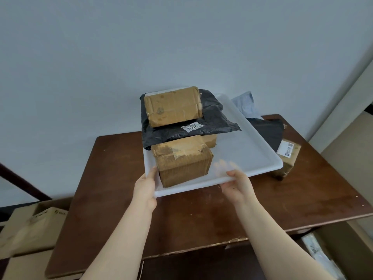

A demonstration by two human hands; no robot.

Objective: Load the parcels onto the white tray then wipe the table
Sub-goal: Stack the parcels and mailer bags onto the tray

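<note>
Head view: the left hand (145,186) grips the near left corner of the white tray (242,154), thumb lying along the rim and fingers hidden beneath. The right hand (239,186) pinches the near edge, thumb on top and fingers showing dimly through the tray floor. The tray sits tilted over the brown table (181,219) and carries a front cardboard box (181,164), with a black mailer bag (191,130) draped over it and over a second box (210,140) behind. A top box (173,107) rests on the bag. On the table past the tray's right side lie a labelled small box (288,156), another black bag (268,132) and a blue-grey cloth (245,105).
</note>
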